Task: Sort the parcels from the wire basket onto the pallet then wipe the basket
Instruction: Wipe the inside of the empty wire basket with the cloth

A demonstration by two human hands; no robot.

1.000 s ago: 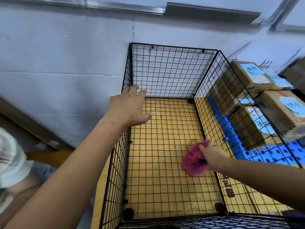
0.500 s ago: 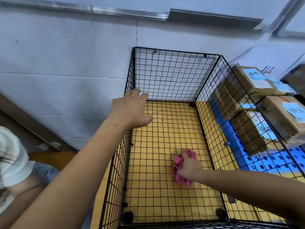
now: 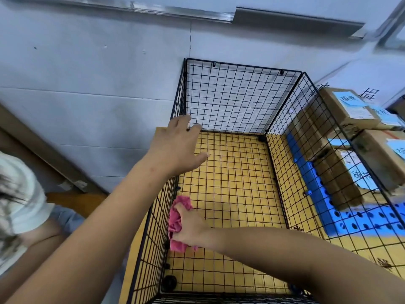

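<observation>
The black wire basket stands against a pale wall, with no parcels inside it and a yellow mat showing through its floor. My left hand rests on the top rim of the basket's left wall, fingers fairly straight. Deep inside, my right hand grips a crumpled pink cloth and presses it against the lower left wall near the floor. To the right, outside the mesh, brown cardboard parcels with blue labels are stacked on a blue perforated pallet.
A yellow floor mat lies under the basket and the pallet. A person in a white top crouches at the left edge. A brown board leans along the base of the wall.
My right hand has swept the pink cloth from the right side of the basket floor across to the left wall. My left hand has stayed on the left rim.
</observation>
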